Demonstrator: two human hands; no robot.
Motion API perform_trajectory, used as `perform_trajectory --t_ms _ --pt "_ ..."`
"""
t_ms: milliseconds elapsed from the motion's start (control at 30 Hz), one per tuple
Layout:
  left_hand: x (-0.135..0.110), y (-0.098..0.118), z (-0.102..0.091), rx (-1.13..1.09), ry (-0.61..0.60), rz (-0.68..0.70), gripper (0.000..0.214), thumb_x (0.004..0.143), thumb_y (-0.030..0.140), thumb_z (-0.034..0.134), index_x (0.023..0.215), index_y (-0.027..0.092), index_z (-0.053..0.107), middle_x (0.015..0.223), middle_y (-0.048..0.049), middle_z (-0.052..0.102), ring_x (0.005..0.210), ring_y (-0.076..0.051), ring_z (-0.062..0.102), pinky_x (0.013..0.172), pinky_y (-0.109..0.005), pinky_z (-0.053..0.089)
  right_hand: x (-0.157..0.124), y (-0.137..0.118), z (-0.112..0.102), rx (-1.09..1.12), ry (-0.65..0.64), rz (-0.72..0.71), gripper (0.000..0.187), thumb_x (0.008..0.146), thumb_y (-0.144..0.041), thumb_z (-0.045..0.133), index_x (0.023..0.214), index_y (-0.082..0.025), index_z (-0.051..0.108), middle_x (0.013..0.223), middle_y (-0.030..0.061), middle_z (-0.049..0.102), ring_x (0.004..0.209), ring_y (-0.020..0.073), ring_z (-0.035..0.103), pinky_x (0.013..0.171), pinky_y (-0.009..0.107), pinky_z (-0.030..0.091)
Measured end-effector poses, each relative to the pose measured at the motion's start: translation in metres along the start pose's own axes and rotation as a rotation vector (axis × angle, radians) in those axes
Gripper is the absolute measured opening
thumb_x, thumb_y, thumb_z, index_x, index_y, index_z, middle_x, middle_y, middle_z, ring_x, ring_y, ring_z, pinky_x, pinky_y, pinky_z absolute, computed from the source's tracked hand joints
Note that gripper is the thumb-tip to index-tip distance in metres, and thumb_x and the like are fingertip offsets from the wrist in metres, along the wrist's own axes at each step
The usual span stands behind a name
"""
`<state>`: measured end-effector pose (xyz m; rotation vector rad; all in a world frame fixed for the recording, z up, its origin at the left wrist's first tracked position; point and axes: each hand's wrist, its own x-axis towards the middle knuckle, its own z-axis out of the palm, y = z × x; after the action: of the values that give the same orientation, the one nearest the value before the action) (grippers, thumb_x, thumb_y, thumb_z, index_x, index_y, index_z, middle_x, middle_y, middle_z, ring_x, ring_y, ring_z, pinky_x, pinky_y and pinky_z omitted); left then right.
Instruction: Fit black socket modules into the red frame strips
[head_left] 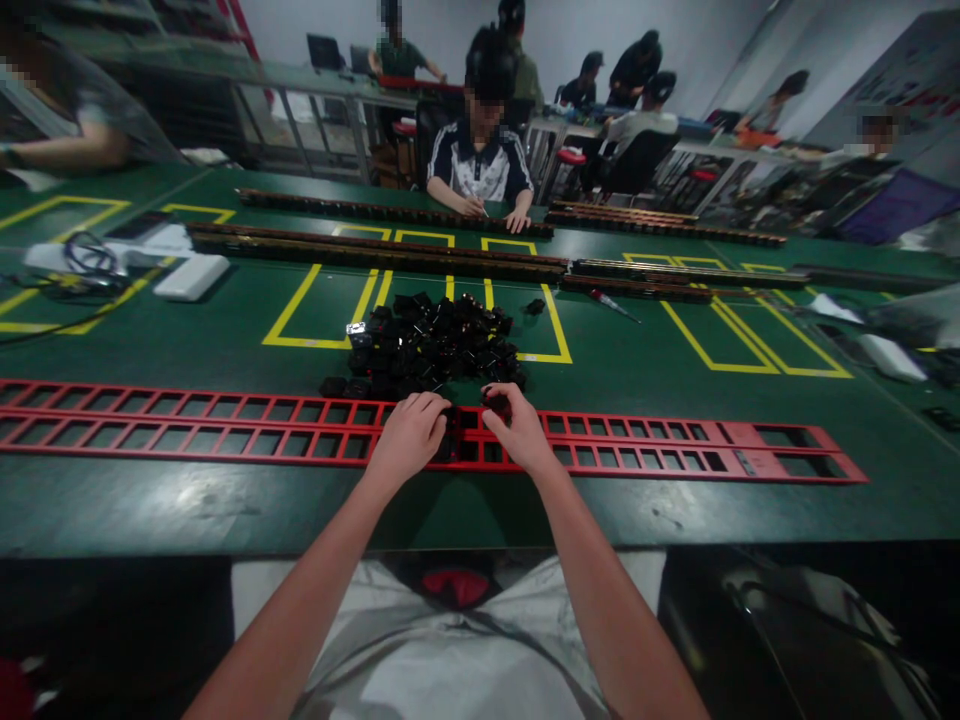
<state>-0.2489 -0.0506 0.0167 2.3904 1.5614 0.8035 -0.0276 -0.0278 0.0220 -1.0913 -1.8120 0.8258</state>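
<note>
A long red slotted frame (247, 436) lies across the green table, with two rows of square openings. My left hand (409, 435) rests over its middle, fingers curled against a small black block (450, 432) that sits in the frame. Just to the right, my right hand (517, 425) pinches another small black block (496, 402) between thumb and fingers above the frame's far edge. Behind both hands is a heap of loose black blocks (427, 340). What the left fingertips do on their block is partly hidden.
Long dark strips (375, 250) lie crosswise beyond the heap, near a screwdriver (615, 306). A white box (192, 278) and cables (86, 262) are at left. Yellow tape (307, 343) marks the green table (225, 510). Across it sits a co-worker (480, 160); others work behind.
</note>
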Motion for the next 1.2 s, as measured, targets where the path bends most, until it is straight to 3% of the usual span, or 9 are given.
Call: perform_trajectory --t_ms 200,333,533,733,933,1200 --pt "-0.0001 0.0013 -0.001 -0.01 0.006 0.001 0.025 0.099 0.018 0.045 0.115 0.02 0.064 0.116 -0.0087 0.067 0.109 -0.025 0.059 0.098 -0.044 0.05 -0.0028 -0.005 0.0016 -0.037 -0.026 -0.01 0.019 0.089 -0.025 0.058 0.108 -0.023 0.056 0.128 0.0089 0.067 0.113 0.0204 0.066 0.097 0.037 0.051" --pt "0.0 0.0017 -0.0015 -0.012 0.004 0.0 0.025 0.1 0.018 0.044 0.116 0.02 0.063 0.117 -0.0088 0.067 0.11 -0.025 0.058 0.1 -0.044 0.05 -0.003 -0.0031 0.0023 -0.06 -0.016 -0.033 0.023 0.089 -0.026 0.061 0.112 -0.024 0.058 0.117 0.007 0.069 0.106 0.0203 0.066 0.094 0.037 0.051" --pt "0.0001 0.0017 -0.0012 -0.011 -0.003 0.0 0.024 0.098 0.018 0.046 0.115 0.02 0.063 0.116 -0.0086 0.067 0.11 -0.025 0.059 0.1 -0.044 0.05 -0.0006 -0.0017 0.0014 -0.255 -0.008 -0.133 0.018 0.082 -0.026 0.075 0.095 -0.023 0.062 0.102 0.0061 0.066 0.101 0.0252 0.06 0.095 0.044 0.05" --pt "-0.0008 0.0017 -0.0024 0.004 -0.016 0.013 0.025 0.094 0.019 0.051 0.117 0.02 0.062 0.118 -0.0086 0.066 0.111 -0.026 0.058 0.099 -0.044 0.05 -0.0026 0.0018 0.0028 -0.216 -0.06 -0.133 0.031 0.09 -0.033 0.072 0.12 -0.024 0.068 0.11 0.0071 0.058 0.1 0.0215 0.061 0.089 0.036 0.055" --pt "-0.0007 0.0011 -0.0017 0.015 -0.028 0.002 0.026 0.094 0.02 0.052 0.118 0.02 0.061 0.119 -0.0085 0.066 0.112 -0.027 0.058 0.099 -0.045 0.05 -0.0046 0.0047 0.0043 -0.18 -0.078 -0.155 0.039 0.098 -0.024 0.056 0.138 -0.024 0.059 0.122 0.0101 0.053 0.114 0.0218 0.058 0.101 0.039 0.052" --pt "-0.0005 0.003 -0.0032 0.004 -0.024 0.0 0.023 0.094 0.02 0.051 0.116 0.019 0.061 0.118 -0.0089 0.066 0.111 -0.027 0.058 0.099 -0.045 0.05 -0.0054 -0.0043 0.0028 -0.205 -0.128 -0.159 0.039 0.087 -0.015 0.067 0.125 -0.022 0.062 0.121 0.0086 0.059 0.114 0.0234 0.059 0.1 0.041 0.05"
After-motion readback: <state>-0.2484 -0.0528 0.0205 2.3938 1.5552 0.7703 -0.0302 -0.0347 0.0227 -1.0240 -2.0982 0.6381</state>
